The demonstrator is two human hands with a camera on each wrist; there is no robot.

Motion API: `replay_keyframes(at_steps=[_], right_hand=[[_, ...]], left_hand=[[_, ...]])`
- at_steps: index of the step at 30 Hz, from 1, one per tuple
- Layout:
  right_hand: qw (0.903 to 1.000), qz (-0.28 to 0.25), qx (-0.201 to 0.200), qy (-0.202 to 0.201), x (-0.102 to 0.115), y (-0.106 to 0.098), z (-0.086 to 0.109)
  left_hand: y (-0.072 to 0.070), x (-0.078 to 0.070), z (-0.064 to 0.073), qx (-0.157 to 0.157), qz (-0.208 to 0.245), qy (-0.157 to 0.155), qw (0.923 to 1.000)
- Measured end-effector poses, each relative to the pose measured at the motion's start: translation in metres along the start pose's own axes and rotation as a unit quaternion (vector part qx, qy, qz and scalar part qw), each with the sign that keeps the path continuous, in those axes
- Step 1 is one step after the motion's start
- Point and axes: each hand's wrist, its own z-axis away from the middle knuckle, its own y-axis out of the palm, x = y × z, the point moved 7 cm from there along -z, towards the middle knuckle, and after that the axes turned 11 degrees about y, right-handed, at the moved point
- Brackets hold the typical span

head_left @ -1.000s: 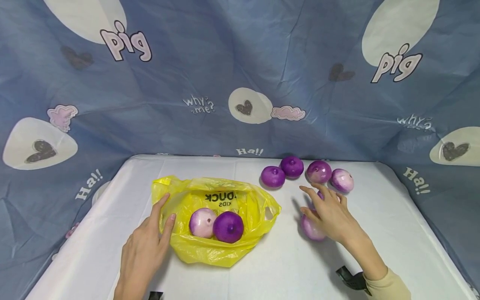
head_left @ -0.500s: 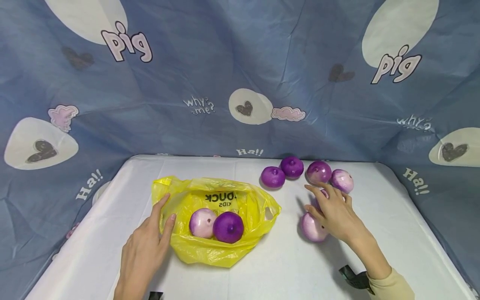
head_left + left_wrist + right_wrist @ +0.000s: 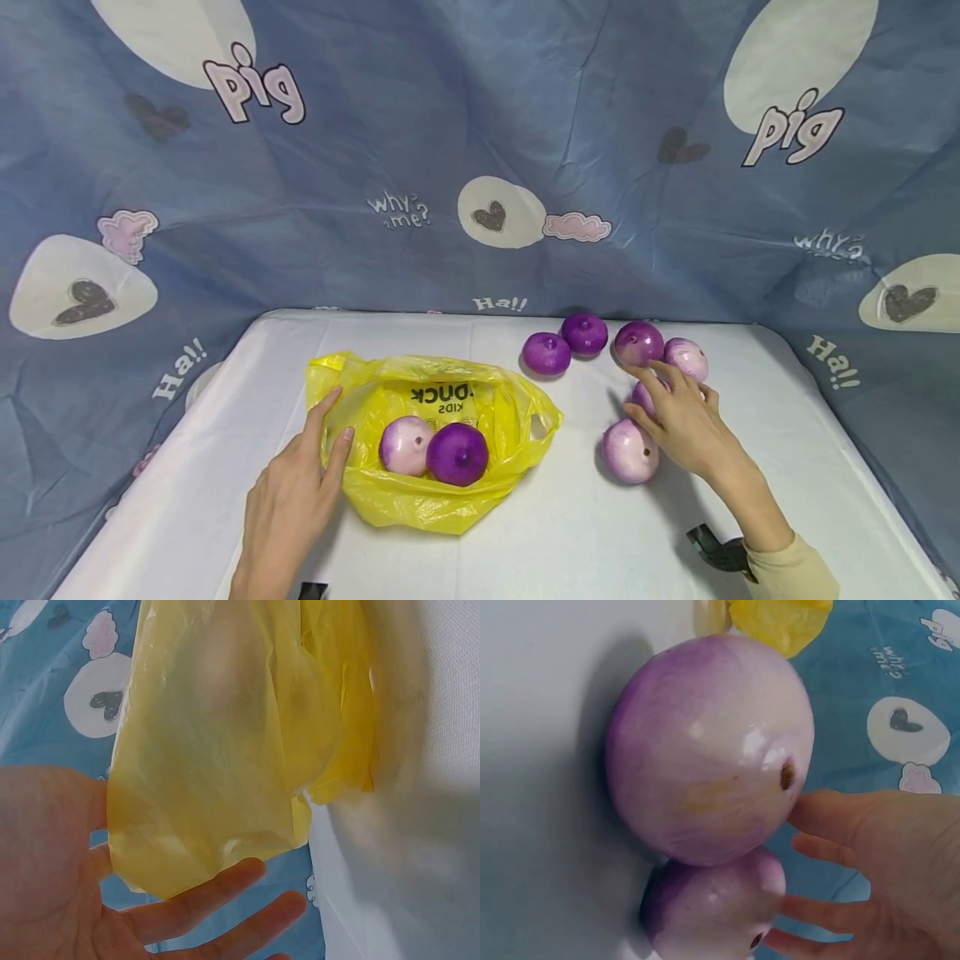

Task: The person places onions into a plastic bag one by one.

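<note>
While the left hand [image 3: 288,492] rests with straight, parted fingers at the left edge of the yellow bag [image 3: 420,506], the bag's mouth gapes; light contact should suffice there, as the thin film would probably fold inward under pressure. In the bag, a pale onion [image 3: 402,446] touches a deep purple onion [image 3: 457,455], both glossy and squat. Right of the bag, on the white-covered bench [image 3: 525,542], sits a large pale onion [image 3: 630,452], violet-flushed, with a brown dimple. Just beyond that, also right of the bag, a smaller violet onion [image 3: 712,907] lies partly under the right hand [image 3: 690,425]: thumb and fingers apart, clamped on nothing, fingertips seemingly touching it; thumb contact with the larger onion, cannot tell. Judgement: oppose thumb and fingers across one onion's widest girth; skins look slick, and the neighbour may roll. To the bag's far right, four more onions [image 3: 637,343], purple to streaked white.
</note>
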Motion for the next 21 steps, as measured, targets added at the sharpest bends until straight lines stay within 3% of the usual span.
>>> replay_keyframes(at_steps=[21], right_hand=[[1.0000, 0.007, -0.001, 0.001, -0.014, 0.006, -0.002]], left_hand=[[0.000, 0.001, 0.000, 0.002, -0.005, -0.002, 1.0000]])
